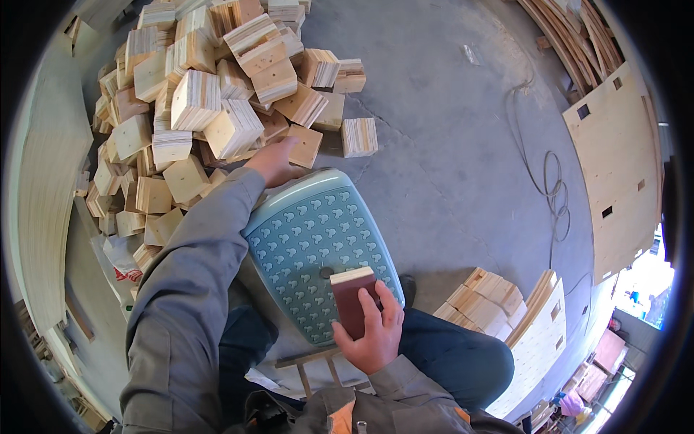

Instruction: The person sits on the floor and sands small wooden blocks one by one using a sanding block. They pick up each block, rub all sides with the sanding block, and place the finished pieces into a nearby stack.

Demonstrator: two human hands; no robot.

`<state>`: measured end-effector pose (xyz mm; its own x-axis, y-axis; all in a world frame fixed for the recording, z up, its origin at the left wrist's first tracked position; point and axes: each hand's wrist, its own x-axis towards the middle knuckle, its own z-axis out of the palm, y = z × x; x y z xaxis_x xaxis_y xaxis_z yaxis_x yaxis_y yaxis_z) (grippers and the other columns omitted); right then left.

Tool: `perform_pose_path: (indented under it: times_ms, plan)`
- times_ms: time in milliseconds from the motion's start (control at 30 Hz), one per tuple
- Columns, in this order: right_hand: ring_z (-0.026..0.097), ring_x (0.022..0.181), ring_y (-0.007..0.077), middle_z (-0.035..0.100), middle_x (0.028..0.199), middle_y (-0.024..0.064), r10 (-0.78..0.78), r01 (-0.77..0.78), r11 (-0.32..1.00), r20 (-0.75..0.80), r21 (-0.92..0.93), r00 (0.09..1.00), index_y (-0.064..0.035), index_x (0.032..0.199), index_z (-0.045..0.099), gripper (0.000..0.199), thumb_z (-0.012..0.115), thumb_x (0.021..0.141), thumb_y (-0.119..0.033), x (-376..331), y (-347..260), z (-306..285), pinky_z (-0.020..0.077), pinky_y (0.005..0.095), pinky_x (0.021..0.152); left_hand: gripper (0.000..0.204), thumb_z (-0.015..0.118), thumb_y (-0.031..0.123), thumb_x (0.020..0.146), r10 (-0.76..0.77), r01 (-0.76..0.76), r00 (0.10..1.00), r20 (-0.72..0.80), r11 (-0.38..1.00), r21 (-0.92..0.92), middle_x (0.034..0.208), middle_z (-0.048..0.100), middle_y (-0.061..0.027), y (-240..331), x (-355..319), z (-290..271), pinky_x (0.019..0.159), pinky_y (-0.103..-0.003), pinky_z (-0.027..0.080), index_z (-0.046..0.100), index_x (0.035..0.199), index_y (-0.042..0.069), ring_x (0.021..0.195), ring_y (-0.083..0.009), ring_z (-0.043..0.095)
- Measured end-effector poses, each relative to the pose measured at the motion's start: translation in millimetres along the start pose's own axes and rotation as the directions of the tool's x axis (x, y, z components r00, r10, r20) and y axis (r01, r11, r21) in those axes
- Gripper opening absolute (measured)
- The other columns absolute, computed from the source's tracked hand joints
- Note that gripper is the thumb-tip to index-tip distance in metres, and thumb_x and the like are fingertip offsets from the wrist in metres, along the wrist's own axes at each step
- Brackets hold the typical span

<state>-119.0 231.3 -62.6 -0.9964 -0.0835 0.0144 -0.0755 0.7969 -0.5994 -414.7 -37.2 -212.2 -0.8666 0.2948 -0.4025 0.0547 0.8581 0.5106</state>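
My right hand (372, 325) is closed around a plywood block (354, 300) with a dark brown face and a pale top edge. It holds the block over the near part of a blue plastic stool (282, 253), whose top carries a raised pattern. Beyond the stool's far edge, my left hand (276, 160) reaches to a large heap of pale plywood blocks (195, 101). Its fingers close on the left side of a plywood block (306, 147) at the heap's near edge; some fingertips are hidden. A separate block (359, 137) lies to the right of that one.
Stacked wooden strips (484, 304) and a pale board with square holes (542, 340) are by my right knee. A cable (557, 192) loops on the grey floor. Farther right leans a large plywood sheet (614, 173); a stack of sheets (50, 181) rises at left.
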Motion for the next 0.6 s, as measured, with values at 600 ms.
perform_pose_path:
  times_ms: [600]
  plan:
    - [0.056, 0.125, 0.0384, 0.049, 0.146, 0.0174, 0.034, -0.034, 0.999, -0.01, 0.031, 0.999, -0.0138, 0.138, 0.061, 0.077, 0.091, 0.069, -0.023, -0.3, 2.9, 4.7, 0.0465, 0.0524, 0.099, 0.083, 0.078, 0.042, 0.075, -0.176, 0.187, 0.979, -0.105, 0.976, 0.112, 0.129, 0.064, -0.0307, -2.6, 55.4, 38.0, 0.101, -0.051, 0.056, 0.045, 0.136, -0.004, 0.117, -0.0468, 0.067]
